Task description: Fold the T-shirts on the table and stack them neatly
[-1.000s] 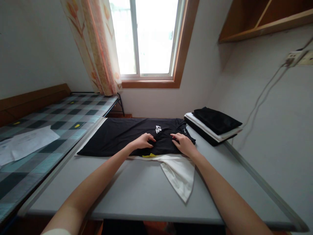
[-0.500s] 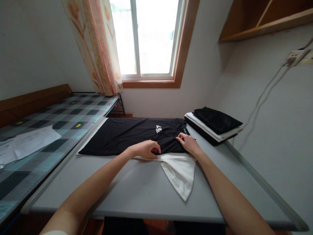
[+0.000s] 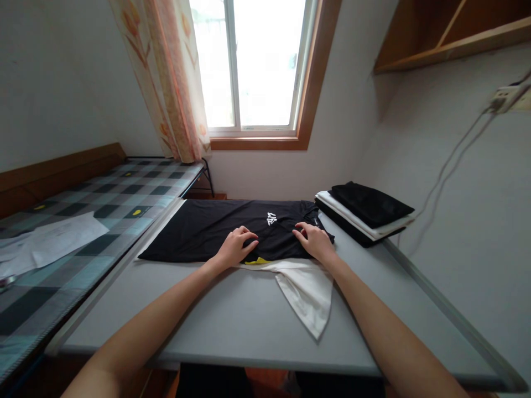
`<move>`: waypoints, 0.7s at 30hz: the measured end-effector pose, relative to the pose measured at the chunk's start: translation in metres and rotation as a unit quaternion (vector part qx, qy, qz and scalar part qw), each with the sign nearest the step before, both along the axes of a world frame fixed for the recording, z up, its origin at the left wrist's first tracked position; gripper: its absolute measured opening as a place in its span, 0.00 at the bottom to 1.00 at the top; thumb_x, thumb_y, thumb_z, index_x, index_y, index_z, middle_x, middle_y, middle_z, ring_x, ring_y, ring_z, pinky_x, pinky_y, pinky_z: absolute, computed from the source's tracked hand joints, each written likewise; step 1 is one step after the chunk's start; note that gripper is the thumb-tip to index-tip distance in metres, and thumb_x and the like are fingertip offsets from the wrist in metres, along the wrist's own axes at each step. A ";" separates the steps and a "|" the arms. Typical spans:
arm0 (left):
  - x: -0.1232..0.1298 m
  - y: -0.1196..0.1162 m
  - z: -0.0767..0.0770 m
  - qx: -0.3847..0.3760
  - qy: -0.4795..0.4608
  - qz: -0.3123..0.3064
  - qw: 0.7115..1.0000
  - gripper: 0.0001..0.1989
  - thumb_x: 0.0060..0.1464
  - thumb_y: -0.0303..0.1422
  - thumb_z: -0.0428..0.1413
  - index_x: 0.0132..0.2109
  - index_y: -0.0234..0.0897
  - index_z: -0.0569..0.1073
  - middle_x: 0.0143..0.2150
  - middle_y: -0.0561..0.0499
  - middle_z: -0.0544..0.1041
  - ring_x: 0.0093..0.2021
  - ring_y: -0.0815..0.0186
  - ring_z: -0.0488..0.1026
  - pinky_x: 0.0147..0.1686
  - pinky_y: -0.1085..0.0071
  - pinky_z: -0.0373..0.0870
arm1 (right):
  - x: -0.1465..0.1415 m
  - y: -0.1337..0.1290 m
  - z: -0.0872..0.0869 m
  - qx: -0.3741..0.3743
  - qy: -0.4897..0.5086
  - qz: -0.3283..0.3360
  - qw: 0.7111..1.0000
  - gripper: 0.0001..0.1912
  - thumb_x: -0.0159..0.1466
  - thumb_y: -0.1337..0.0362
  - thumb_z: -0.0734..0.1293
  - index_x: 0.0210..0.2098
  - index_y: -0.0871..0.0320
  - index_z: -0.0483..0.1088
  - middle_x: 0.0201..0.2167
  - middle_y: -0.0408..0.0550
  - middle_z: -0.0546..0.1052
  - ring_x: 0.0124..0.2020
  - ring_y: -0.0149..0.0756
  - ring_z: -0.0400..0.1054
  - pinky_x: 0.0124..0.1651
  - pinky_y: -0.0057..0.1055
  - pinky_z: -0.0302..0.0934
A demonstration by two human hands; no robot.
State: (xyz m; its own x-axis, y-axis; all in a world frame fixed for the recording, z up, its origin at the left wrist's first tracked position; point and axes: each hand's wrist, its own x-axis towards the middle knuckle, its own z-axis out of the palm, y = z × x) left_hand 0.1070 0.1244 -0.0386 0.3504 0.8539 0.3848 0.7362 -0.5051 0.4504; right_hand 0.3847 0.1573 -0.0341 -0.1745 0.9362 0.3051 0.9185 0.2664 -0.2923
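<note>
Left hand (image 3: pixel 237 247) and right hand (image 3: pixel 314 241), fingers half-open, gripping nothing visible, are seemingly smoothing the shirt (image 3: pixel 222 221) beneath; the flap (image 3: pixel 310 296) on their near side is likely needing folding.

We find one black shirt (image 3: pixel 207 229) laid flat, lightly creased, beneath the left hand (image 3: pixel 237 246) and the right hand (image 3: pixel 314 241). We note its collar (image 3: pixel 318 221) at the right hand, its body running out past the left, and white lettering (image 3: pixel 271 219) between and beyond both. We record white cloth (image 3: pixel 307 293) under the near edge, its pointed flap hanging toward us below the right hand, and a yellow patch (image 3: pixel 258 261) just right of the left.
</note>
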 end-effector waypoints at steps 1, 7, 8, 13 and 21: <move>-0.001 0.001 -0.002 -0.003 0.005 0.011 1.000 0.12 0.61 0.39 0.54 0.45 0.41 0.78 0.42 0.48 0.74 0.45 0.61 0.71 0.47 0.63 0.66 | -0.006 0.002 -0.001 0.003 -0.006 0.007 1.000 0.15 0.68 0.55 0.61 0.49 0.55 0.71 0.38 0.48 0.79 0.41 0.41 0.72 0.42 0.32 0.57; -0.001 -0.003 -0.012 0.019 0.060 0.020 0.998 0.13 0.57 0.38 0.58 0.48 0.42 0.77 0.44 0.48 0.74 0.46 0.59 0.69 0.46 0.62 0.64 | -0.044 0.034 -0.003 -0.037 -0.011 -0.002 0.999 0.14 0.66 0.55 0.64 0.43 0.57 0.75 0.44 0.53 0.78 0.44 0.41 0.70 0.44 0.34 0.57; -0.001 -0.003 -0.012 0.024 0.064 0.021 0.997 0.13 0.57 0.38 0.58 0.48 0.42 0.77 0.44 0.47 0.74 0.46 0.59 0.69 0.45 0.62 0.64 | -0.050 0.040 -0.003 -0.050 -0.010 -0.007 0.999 0.12 0.65 0.57 0.65 0.40 0.57 0.75 0.42 0.52 0.78 0.43 0.40 0.70 0.43 0.33 0.57; -0.002 -0.005 -0.009 0.064 0.063 -0.036 0.995 0.09 0.59 0.33 0.56 0.46 0.41 0.77 0.48 0.48 0.76 0.48 0.61 0.70 0.47 0.63 0.62 | -0.070 0.059 -0.002 -0.031 0.004 -0.014 0.999 0.08 0.65 0.62 0.65 0.37 0.56 0.76 0.41 0.52 0.77 0.40 0.39 0.70 0.41 0.32 0.58; 0.001 -0.013 -0.005 0.055 0.090 -0.187 0.977 0.14 0.59 0.23 0.49 0.44 0.40 0.78 0.46 0.51 0.79 0.45 0.67 0.73 0.51 0.66 0.60 | -0.058 0.029 -0.004 0.049 0.042 0.053 0.997 0.13 0.67 0.61 0.61 0.47 0.54 0.75 0.46 0.54 0.76 0.48 0.43 0.69 0.51 0.39 0.61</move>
State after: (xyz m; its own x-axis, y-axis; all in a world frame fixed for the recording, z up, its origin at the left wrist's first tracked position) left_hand 0.1076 0.1119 -0.0434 0.6997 0.6108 0.3705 0.5535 -0.7914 0.2594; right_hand 0.3271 0.1859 -0.0385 -0.2405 0.8792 0.4114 0.8568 0.3914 -0.3357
